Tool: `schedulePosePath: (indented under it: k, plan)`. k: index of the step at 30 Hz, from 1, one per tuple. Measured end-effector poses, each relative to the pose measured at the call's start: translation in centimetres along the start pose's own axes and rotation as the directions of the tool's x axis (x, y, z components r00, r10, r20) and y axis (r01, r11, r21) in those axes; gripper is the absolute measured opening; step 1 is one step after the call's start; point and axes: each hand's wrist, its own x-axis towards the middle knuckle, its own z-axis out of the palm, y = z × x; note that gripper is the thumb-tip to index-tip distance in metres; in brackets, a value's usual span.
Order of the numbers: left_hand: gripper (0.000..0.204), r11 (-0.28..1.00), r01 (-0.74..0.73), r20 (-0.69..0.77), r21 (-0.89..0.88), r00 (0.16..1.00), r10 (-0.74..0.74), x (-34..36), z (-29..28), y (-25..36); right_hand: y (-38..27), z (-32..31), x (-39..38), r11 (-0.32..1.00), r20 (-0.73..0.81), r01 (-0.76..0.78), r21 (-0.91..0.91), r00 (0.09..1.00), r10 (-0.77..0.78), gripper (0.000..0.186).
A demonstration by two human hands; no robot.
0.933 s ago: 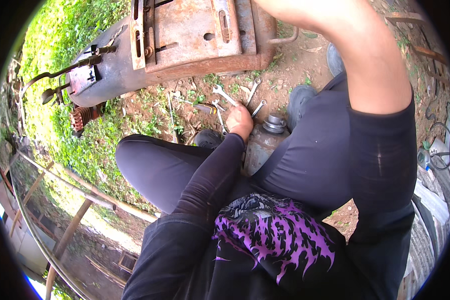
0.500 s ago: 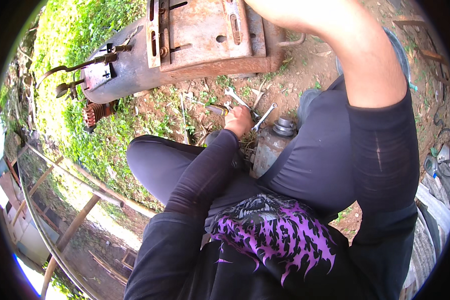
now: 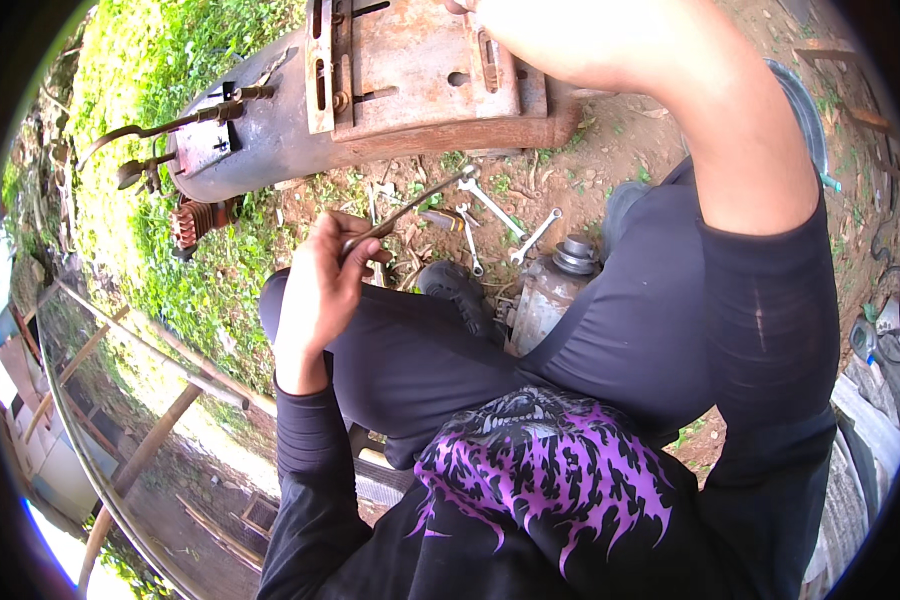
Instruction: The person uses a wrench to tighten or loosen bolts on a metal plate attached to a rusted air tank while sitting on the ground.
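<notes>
My left hand (image 3: 320, 285) is raised over my left knee, its fingers closed around a long dark wrench (image 3: 410, 209). The far end of that wrench points up and to the right, above other wrenches on the ground. My right hand (image 3: 460, 6) is at the top edge, by the slotted rusty plate (image 3: 420, 75) on a large metal tank (image 3: 280, 130). Most of its fingers are cut off by the frame. On the dirt are a silver wrench (image 3: 494, 210), a double-ended wrench (image 3: 537, 236) and a smaller wrench (image 3: 472, 243).
A worn round metal part (image 3: 545, 305) with stacked rings stands between my legs. Pipe fittings (image 3: 170, 135) stick out from the tank's left end, above a rusty finned part (image 3: 195, 222). A bamboo rail (image 3: 150, 350) runs along the left; corrugated sheets (image 3: 860, 440) lie at right.
My left hand has lifted a wrench from the ground tools and moved left and nearer to me. My right arm has shifted slightly, staying at the tank.
</notes>
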Motion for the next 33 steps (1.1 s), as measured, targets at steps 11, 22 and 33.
schedulePosePath:
  k: [11, 22, 33]
  plan:
    - [0.043, 0.439, -0.181, -0.307, -0.880, 0.922, -0.237, 4.3, 1.2, -2.7, -2.5, -0.6, -0.3, 0.902, 0.019, -0.101, 0.419, 0.995, 0.102, 0.030]
    - [0.018, 0.892, -0.032, -0.268, -0.451, 0.958, -0.101, 6.9, 2.7, -4.6, -0.8, 0.2, 0.4, 0.862, 0.057, -0.048, 0.505, 0.998, 0.022, 0.024]
    - [0.034, 0.382, -0.067, -0.125, -0.922, 0.984, -0.129, 7.4, 1.3, -5.2, 0.6, 1.3, 1.1, 0.871, -0.020, 0.187, 0.455, 0.980, -0.200, 0.024]
